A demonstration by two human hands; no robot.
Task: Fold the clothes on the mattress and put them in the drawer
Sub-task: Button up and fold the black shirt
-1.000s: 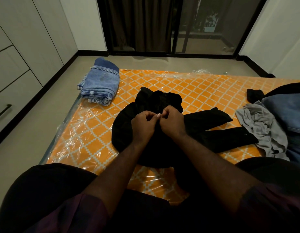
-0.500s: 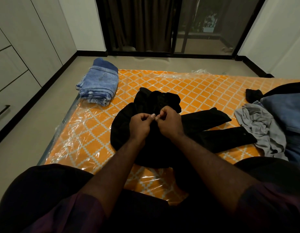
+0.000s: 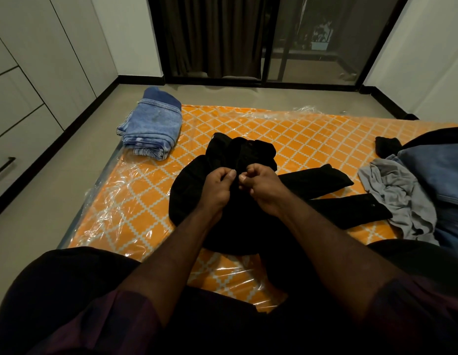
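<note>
Orange mattress (image 3: 299,139): our left grip (image 3: 217,190) and right grip (image 3: 263,187) each pinch the black shirt (image 3: 189,198) front, fingers curled — we should square it flat before folding.

Black garment (image 3: 189,193): folds lost in the dark, near side partly behind arms (image 3: 187,239). Denim pile (image 3: 438,175) cut by right edge, drawer handle (image 3: 3,169) by left.
</note>
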